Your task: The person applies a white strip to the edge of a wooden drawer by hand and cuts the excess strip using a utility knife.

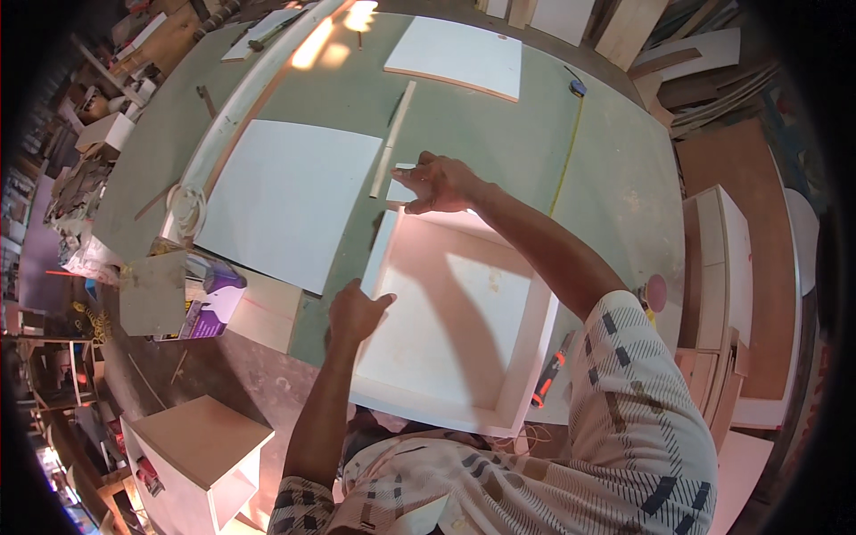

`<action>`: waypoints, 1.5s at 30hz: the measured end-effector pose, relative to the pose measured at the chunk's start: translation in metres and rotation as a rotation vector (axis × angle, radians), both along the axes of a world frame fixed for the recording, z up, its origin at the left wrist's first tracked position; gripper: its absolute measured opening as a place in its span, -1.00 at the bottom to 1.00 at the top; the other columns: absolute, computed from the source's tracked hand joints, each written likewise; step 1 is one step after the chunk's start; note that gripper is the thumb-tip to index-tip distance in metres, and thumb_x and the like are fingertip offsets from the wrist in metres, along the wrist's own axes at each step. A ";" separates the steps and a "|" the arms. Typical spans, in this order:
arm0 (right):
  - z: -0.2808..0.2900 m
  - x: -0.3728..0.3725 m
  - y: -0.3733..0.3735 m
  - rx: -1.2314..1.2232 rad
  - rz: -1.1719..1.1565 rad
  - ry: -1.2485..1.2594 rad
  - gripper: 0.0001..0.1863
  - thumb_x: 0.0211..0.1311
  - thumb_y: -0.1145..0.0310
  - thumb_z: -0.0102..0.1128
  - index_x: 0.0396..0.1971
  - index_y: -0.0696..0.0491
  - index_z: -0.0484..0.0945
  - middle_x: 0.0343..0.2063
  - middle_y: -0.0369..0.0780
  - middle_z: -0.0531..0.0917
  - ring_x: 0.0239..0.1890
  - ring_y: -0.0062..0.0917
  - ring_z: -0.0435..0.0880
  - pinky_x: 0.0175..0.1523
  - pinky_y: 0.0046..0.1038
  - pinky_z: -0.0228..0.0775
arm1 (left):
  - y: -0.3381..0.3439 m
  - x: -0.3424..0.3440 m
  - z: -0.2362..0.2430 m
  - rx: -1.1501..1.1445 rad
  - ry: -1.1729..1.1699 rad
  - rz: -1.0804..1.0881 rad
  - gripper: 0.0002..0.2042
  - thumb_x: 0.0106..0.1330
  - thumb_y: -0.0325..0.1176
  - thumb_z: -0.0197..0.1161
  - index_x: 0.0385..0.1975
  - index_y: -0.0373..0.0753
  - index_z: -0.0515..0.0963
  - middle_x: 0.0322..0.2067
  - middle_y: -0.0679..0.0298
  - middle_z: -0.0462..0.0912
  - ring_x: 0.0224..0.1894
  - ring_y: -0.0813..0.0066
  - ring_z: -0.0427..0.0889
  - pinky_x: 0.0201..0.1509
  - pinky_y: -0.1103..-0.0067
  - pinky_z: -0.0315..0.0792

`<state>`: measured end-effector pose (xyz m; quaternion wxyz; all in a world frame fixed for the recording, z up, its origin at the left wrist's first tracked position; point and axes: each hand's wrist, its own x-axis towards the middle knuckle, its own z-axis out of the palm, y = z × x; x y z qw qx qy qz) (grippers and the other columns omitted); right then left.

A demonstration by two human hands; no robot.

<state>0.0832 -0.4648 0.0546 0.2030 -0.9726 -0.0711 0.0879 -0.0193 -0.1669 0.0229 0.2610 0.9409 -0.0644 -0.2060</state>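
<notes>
the open white box [428, 334] sits at the near edge of the tabletop [615, 214], in front of you; your left hand [355, 314] grips its left wall, thumb over the inner side; your right hand [437, 185] is at the far left corner, thumb and fingers parted beside a small white piece [397, 191]; whether they pinch it cannot be told; brace the wall firmly, and work the corner without shifting the box.

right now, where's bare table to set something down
Widest bare patch: the green table right of the yellow tape blade, beyond the pink disc. Another: between that blade, the upper white panel and the right forearm. Crowded: around the white box, by the left hand and orange tool.
</notes>
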 end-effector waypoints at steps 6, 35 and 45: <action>0.054 -0.066 -0.047 -0.069 0.042 0.114 -0.16 -0.02 0.00 0.44 0.38 -0.29 0.44 -0.07 -0.12 0.51 0.00 -0.23 0.59 0.10 -0.25 0.47 | 0.005 0.003 -0.008 -0.028 -0.004 -0.031 -0.14 0.07 0.08 0.53 0.17 -0.59 0.46 0.06 -0.30 0.61 0.15 -0.14 0.62 0.23 0.22 0.50; 0.042 -0.302 -0.163 -0.090 -0.626 -0.076 -0.14 0.04 -0.21 0.40 0.38 -0.20 0.45 0.00 -0.09 0.57 0.06 -0.24 0.61 0.18 -0.26 0.45 | -0.014 -0.004 0.005 -0.159 -0.129 -0.089 -0.31 0.15 0.10 0.47 -0.02 -0.50 0.62 -0.08 -0.21 0.71 0.04 -0.11 0.69 0.16 0.24 0.52; -0.073 -0.366 -0.118 -0.108 -1.202 -0.409 -0.05 0.00 -0.13 0.47 0.38 0.00 0.37 0.25 0.16 0.43 0.27 0.07 0.44 0.33 -0.02 0.31 | -0.014 -0.013 -0.001 -0.152 -0.535 0.066 -0.49 0.18 0.10 0.48 -0.53 -0.32 0.58 -0.59 0.10 0.61 -0.54 0.11 0.57 -0.35 0.27 0.46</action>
